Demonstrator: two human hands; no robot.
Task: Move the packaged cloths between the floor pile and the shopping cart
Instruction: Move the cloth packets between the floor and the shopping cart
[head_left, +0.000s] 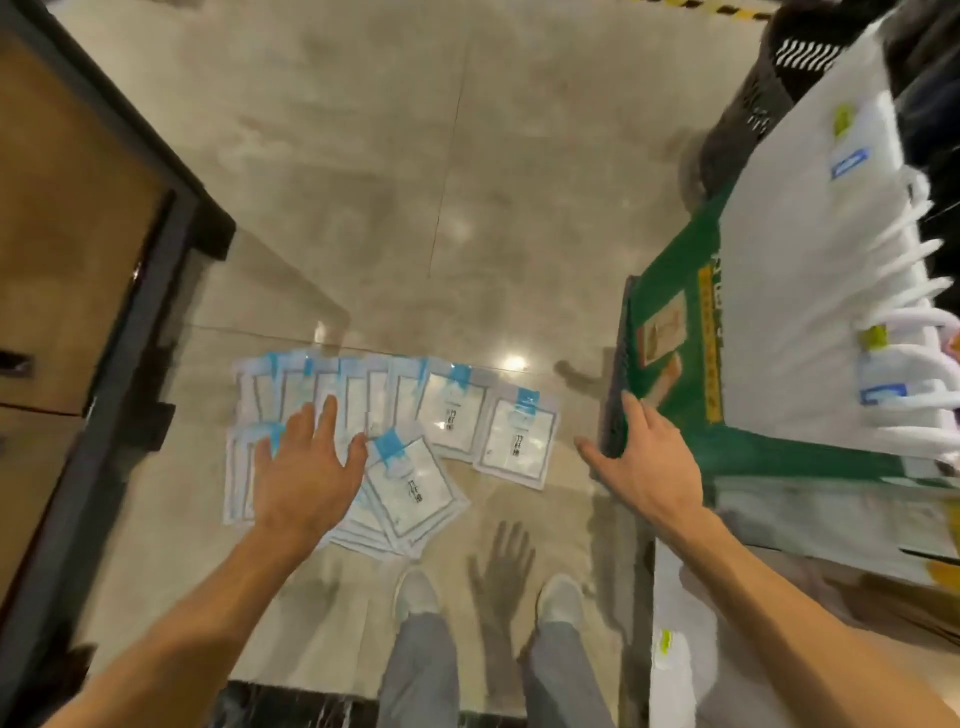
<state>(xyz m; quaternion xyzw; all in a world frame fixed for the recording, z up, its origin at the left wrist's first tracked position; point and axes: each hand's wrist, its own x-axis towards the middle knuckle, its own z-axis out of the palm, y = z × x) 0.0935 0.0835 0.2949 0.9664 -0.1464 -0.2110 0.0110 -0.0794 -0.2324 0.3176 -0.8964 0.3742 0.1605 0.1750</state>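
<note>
Several packaged cloths (452, 421), flat white packets with blue tops, lie spread on the shiny floor in front of my feet. My left hand (306, 467) hovers over the left part of the pile with fingers spread and straight, holding nothing. My right hand (641, 467) is stretched out with straight fingers, its fingertips at the dark edge of the shopping cart (615, 410) on the right. The cart carries a green board (670, 291) and white bags (810, 260).
A dark-framed wooden cabinet (88, 249) stands along the left. My two shoes (415, 597) are just behind the pile. A white box (691, 649) sits low at the right. A black basket (769, 104) stands beyond the cart at the upper right.
</note>
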